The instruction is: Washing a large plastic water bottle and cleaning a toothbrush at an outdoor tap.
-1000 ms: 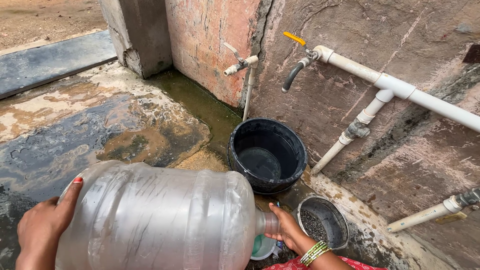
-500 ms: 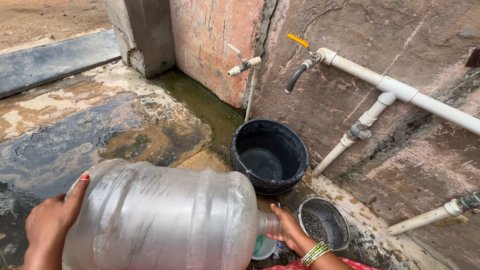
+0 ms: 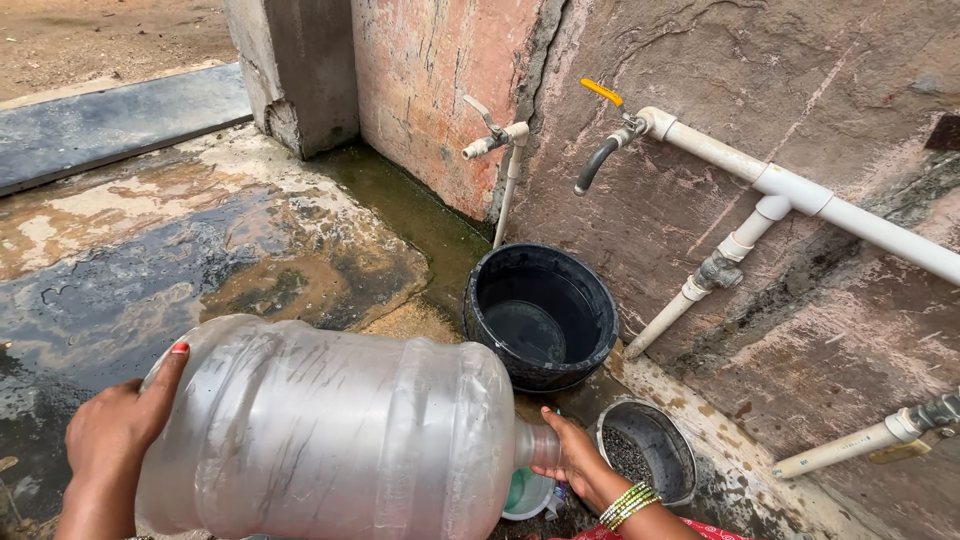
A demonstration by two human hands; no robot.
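The large clear ribbed plastic water jug [image 3: 330, 430] lies on its side, neck to the right, held off the wet concrete floor [image 3: 200, 260]. Compared with one second ago, the jug sits slightly further right in view, and the left thumb has slid higher on its base; the neck position is nearly unchanged. Judgement: the tilt is being held steady, not advanced.

Left hand [image 3: 115, 440]: grip spread wide, palm flat against the jug base, thumb up over the rim. Right hand [image 3: 572, 460]: grip closed around the jug neck (green bangles on the wrist).

Below the neck sits a small pale green plastic cup [image 3: 525, 495], partly hidden. Just beside the right hand stands a small grey metal pot [image 3: 650, 460] with dark contents. Beyond it stands a black round rubber tub [image 3: 542, 315] holding a little water, under a white wall tap [image 3: 492, 140].

Clearance: the plastered wall [image 3: 750, 260] and white plastic pipes [image 3: 800, 195] close off the right side; open floor lies to the left and behind the jug.
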